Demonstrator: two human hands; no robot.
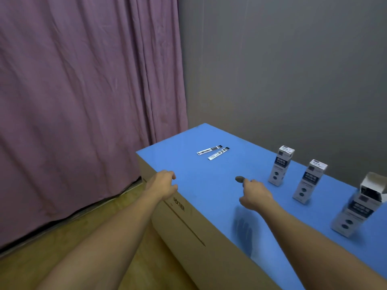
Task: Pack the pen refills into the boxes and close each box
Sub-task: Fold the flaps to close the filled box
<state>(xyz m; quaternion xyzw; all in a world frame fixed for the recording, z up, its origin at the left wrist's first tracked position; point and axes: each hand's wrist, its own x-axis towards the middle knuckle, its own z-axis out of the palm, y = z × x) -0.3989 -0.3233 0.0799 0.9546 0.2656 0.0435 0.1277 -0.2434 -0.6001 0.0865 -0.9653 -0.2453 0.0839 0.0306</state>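
Two pen refills in white wrappers (213, 152) lie side by side near the far left corner of the blue table top (201, 185). Three white-and-dark refill boxes stand upright along the right. The far box (280, 166) and the middle box (309, 182) have their lids down, while the near box (358, 208) has its top flap up and dark refills showing inside. My left hand (165, 183) hangs loosely curled over the table's left edge and holds nothing. My right hand (254, 193) reaches forward, with a small dark oval object (239, 179) at its fingertips; the grip is hidden.
The blue top lies on a large cardboard carton (188, 231) with printing on its side. A purple curtain (83, 101) hangs on the left and a grey wall (282, 70) stands behind. Wooden floor (62, 237) shows below the left forearm.
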